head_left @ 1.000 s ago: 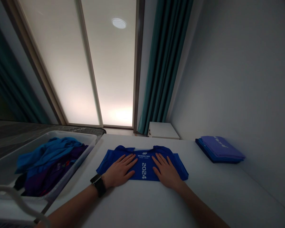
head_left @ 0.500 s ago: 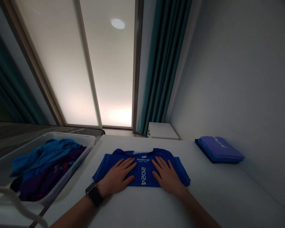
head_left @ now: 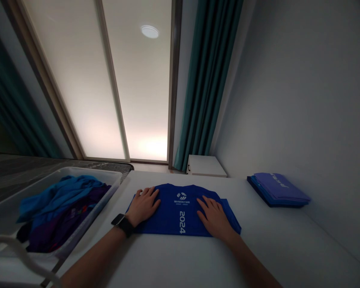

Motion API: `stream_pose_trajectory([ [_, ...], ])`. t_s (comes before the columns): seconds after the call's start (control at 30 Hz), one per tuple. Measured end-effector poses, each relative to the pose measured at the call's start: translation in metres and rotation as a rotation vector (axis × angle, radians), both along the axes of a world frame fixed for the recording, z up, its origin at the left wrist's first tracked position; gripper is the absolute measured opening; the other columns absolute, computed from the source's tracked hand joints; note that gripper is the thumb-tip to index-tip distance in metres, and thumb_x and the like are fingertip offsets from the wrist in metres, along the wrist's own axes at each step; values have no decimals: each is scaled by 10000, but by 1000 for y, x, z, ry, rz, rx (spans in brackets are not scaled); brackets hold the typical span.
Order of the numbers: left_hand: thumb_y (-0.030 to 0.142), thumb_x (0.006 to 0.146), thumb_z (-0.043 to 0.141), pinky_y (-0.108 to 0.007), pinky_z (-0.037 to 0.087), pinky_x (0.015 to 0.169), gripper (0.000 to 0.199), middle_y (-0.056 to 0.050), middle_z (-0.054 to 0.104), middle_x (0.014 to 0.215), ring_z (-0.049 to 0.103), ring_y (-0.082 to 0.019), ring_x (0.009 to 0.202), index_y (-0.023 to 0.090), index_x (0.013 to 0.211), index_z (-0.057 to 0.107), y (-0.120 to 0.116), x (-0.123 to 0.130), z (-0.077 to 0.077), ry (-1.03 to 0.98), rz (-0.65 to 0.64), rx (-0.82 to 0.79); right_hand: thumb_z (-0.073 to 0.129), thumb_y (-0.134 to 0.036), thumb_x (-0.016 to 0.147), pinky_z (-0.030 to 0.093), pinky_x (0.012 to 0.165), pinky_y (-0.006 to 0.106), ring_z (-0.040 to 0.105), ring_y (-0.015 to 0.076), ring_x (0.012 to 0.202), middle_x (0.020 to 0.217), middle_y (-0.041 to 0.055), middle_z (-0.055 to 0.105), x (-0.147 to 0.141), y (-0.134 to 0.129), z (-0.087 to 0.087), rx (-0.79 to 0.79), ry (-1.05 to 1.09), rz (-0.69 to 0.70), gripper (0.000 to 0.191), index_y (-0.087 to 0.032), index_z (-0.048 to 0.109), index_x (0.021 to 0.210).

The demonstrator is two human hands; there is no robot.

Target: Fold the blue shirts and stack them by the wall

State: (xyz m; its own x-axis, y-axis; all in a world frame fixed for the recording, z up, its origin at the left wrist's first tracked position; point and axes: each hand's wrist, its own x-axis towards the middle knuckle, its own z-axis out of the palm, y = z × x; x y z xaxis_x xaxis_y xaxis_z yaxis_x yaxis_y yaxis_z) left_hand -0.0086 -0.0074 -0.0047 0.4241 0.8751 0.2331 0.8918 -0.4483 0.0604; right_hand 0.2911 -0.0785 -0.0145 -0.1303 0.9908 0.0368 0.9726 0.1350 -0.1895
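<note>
"Near the middle of the counter (head_left: 174, 262), the blue shirt (head_left: 168, 214) is lying flat, its white print (head_left: 182, 222) facing up. I'm watching it on the head view from a long way off."

"How are your fingers standing?"

"On my left hand (head_left: 144, 206) they're bending a little and spacing out, the thumb sitting wide of them; that hand is resting on the shirt's left end. On my right hand (head_left: 215, 218) they're fanning loosely over the right end. I'm seeing no cloth pinched by either, though the palms are hiding what's beneath."

"How are you reading the cloth?"

"I'm judging it light, thin and limp. On that smooth counter I'm expecting little grip, so dragging one side alone is risking a skew. Nothing is striking me as fragile; creasing is my main worry."

"And where are you favouring a hold?"

"I'm favouring the straight near edge, with a pinch toward each end, thumb above and fingers beneath. Lifting both ends together, I'm guessing, is sparing the middle from sagging too much. I'm trusting the curved far edge less."

"What's lying around it?"

"To the left, a tub (head_left: 116, 182) is holding rumpled clothes (head_left: 63, 196). To the right, well apart from the shirt, a neat pile (head_left: 280, 188) is sitting near the wall (head_left: 288, 104)."
</note>
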Motion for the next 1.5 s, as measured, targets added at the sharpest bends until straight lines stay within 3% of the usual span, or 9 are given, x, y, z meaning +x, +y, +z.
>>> stream_pose_trajectory([
  [0.2, 486, 972, 339, -499, 276, 1117, 530, -91, 433, 1487, 378, -287, 1373, 229, 1422, 447, -7, 23, -5, -35, -66, -84, 214, -536, 981, 146, 1163, 441, 235, 241, 1432, 1556, 62, 301, 3, 1, -3, -26, 3, 10, 596, -251, 336, 1490],
  [0.53, 525, 982, 284, -479, 199, 1172, 581, -46, 319, 1545, 262, -239, 1436, 238, 1482, 351, -7, 19, -13, -6, -78, -152, 161, -552, 973, 95, 1184, 412, 160, 215, 1459, 1574, 96, 226, 35, 7, -10, -43, -23, -74, 687, -137, 278, 1507],
  [0.8, 522, 984, 272, -483, 202, 1170, 597, -55, 315, 1544, 268, -236, 1434, 209, 1487, 339, -6, 22, -14, 5, -59, -145, 179, -527, 975, 73, 1183, 436, 147, 211, 1461, 1576, 84, 216, 35, 8, -9, -41, -41, -109, 663, -145, 277, 1508],
  [1.07, 533, 991, 247, -456, 207, 1168, 588, -54, 340, 1534, 299, -224, 1422, 222, 1478, 356, 0, -7, -21, 0, -112, -106, 179, -532, 974, 97, 1184, 446, 163, 205, 1458, 1572, 71, 229, 37, 10, -15, -28, -50, -103, 658, -156, 291, 1503],
  [1.23, 494, 987, 298, -483, 192, 1167, 551, -64, 378, 1517, 324, -232, 1411, 231, 1462, 388, 5, -21, -21, 12, -62, -40, 183, -506, 981, 44, 1183, 486, 187, 225, 1452, 1558, 101, 264, 33, 8, -12, 31, -107, -98, 649, -125, 318, 1489],
  [1.33, 488, 984, 320, -495, 158, 1178, 553, -81, 410, 1500, 339, -247, 1403, 211, 1455, 401, -5, -5, -11, -1, -103, 61, 186, -502, 983, 16, 1186, 477, 175, 232, 1454, 1558, 105, 263, 16, 5, -6, 107, -127, -46, 658, -100, 312, 1488],
  [1.4, 496, 991, 298, -469, 199, 1175, 567, -75, 399, 1507, 336, -239, 1404, 204, 1471, 371, -19, 16, -6, -29, -167, 98, 179, -498, 987, 56, 1192, 444, 174, 221, 1455, 1562, 91, 260, -2, 2, -3, 122, -95, 9, 657, -96, 296, 1494],
  [1.5, 499, 993, 293, -434, 245, 1165, 581, -47, 361, 1531, 310, -215, 1417, 218, 1501, 298, -42, 49, -8, -38, -295, 77, 160, -445, 999, 72, 1195, 416, 170, 198, 1456, 1564, 75, 258, -28, -3, -2, 117, -43, 101, 616, -107, 300, 1495],
])
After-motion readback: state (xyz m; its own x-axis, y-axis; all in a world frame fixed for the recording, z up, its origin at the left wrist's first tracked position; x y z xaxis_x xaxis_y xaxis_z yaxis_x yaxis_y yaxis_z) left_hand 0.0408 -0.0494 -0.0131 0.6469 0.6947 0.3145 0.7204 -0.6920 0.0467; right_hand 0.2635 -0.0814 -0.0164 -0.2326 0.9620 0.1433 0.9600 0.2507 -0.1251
